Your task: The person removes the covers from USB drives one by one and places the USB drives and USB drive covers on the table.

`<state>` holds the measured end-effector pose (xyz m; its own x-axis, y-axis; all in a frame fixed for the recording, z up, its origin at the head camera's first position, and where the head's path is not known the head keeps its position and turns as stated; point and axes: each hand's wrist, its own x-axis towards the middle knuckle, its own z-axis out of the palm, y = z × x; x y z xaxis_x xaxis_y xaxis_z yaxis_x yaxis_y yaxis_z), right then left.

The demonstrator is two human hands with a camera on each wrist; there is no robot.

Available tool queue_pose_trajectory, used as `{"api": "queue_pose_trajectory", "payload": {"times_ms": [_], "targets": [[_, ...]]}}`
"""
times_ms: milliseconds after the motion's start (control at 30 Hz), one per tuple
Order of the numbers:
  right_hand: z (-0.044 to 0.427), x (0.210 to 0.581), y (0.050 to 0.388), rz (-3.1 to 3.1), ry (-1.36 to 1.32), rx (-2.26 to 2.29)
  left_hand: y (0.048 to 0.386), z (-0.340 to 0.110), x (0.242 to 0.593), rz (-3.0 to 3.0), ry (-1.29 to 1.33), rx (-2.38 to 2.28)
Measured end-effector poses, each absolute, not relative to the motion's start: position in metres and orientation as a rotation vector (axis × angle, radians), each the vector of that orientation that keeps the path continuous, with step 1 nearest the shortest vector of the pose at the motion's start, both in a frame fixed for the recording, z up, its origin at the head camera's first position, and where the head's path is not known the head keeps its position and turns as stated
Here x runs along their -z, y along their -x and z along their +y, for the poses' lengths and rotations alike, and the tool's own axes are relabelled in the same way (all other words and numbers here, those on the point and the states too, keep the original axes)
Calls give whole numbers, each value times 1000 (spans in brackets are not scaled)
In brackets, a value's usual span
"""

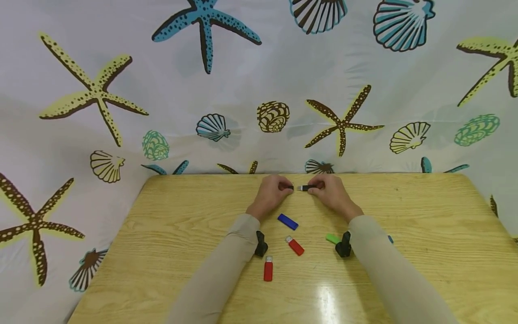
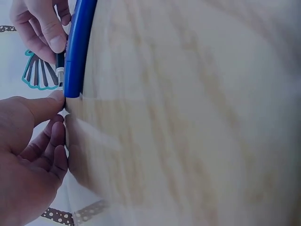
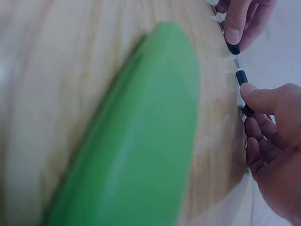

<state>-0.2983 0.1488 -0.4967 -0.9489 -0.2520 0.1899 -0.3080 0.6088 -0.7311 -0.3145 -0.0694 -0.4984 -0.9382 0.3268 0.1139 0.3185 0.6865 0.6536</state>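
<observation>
Near the table's far edge, my right hand (image 1: 329, 191) pinches a black USB stick (image 1: 305, 188), its metal plug bare and facing left. Just across a small gap, my left hand (image 1: 270, 192) pinches a small black piece (image 1: 291, 187), mostly covered by the fingers. The right wrist view shows the black stick (image 3: 241, 77) between thumb and fingers of my right hand (image 3: 277, 136), with the dark piece (image 3: 233, 48) at the left fingertips above it. In the left wrist view, my left hand (image 2: 33, 141) hides most of its piece.
On the table (image 1: 170, 234) lie a blue stick (image 1: 288, 221), two red sticks (image 1: 295, 246) (image 1: 268, 269) with bare plugs, and a green one (image 1: 332, 238) partly behind the right wrist camera. A blue bit (image 1: 390, 239) shows beside the right sleeve. Behind hangs a patterned cloth (image 1: 243, 90).
</observation>
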Motion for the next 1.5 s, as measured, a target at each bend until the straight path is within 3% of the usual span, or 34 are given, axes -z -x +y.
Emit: {"api": "queue_pose_trajectory", "payload": {"times_ms": [900, 1500], "targets": [[150, 497, 297, -2801, -445, -1299, 310, -65, 498, 2888, -492, -1143], [161, 479, 277, -2745, -428, -1501, 297, -84, 494, 2767, -531, -1424]]}}
